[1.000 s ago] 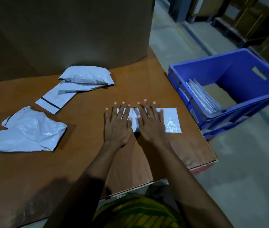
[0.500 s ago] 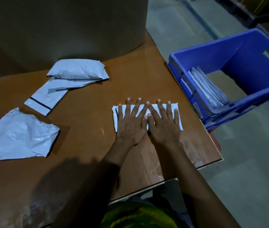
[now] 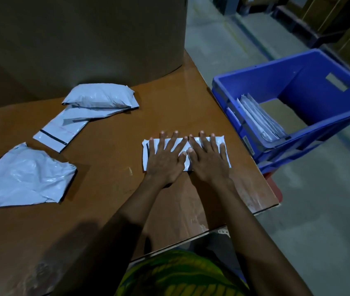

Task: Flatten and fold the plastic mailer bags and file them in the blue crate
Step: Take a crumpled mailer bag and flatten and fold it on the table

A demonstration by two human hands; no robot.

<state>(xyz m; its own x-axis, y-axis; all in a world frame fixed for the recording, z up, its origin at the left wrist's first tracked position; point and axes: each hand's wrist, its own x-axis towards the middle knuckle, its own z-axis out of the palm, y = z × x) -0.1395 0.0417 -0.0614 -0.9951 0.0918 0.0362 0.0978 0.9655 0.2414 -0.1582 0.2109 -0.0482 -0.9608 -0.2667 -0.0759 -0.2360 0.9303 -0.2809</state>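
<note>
A folded white mailer bag (image 3: 221, 142) lies near the right edge of the brown table (image 3: 110, 150). My left hand (image 3: 165, 159) and my right hand (image 3: 207, 157) press flat on it side by side, fingers straight and spread. The blue crate (image 3: 310, 82) stands tilted on the floor just right of the table, with several folded mailers (image 3: 259, 120) filed upright against its near wall. Three loose mailers lie to the left: a puffy one (image 3: 99, 96), a long flat one (image 3: 62, 129) partly under it, and a crumpled one (image 3: 24, 178).
A large cardboard box (image 3: 80, 43) fills the back of the table. The table's right edge runs close beside the crate. Grey concrete floor (image 3: 319, 210) lies to the right, with dark pallets and boxes at the far back right.
Both hands have slid rightward along the folded mailer and now cover its middle and right part. The camera view has shifted slightly.
</note>
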